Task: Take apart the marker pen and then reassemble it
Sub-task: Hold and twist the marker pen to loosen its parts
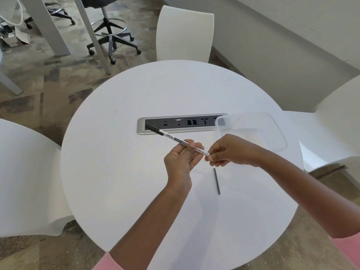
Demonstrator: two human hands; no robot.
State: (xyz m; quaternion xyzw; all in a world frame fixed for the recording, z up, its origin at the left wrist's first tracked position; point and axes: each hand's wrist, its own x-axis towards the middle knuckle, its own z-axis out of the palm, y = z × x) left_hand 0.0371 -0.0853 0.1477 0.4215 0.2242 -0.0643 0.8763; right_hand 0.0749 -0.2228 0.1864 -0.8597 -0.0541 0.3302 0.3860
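so the marker pen [176,140] is held up over the round white table [120,152], tilted, with the black cap [154,129] pointed off toward the recessed socket panel [175,123] and the back end pointed toward the right. it's gripped round the middle of the barrel by the left hand [181,162], fingers curled over the printed label. the very back tip of the barrel is pinched by the right hand [228,151], fingers bunched tight on it, though whether a little end plug is tucked in there can't be told from this angle. a thin dark ink stick [216,181] is lying flat on the table just below the right hand, apart from the pen, so the guts look to be out already and the taking-apart half seems mostly done (cap looks to be on, mind). a clear plastic tray [272,133] is sat at the far right, not being touched. next up, probably: the ink stick would need to be picked up, lined up dead straight with the barrel's open back end and slid in gently, then the end closed off, with the barrel kept steady so nothing gets bent or smudged.
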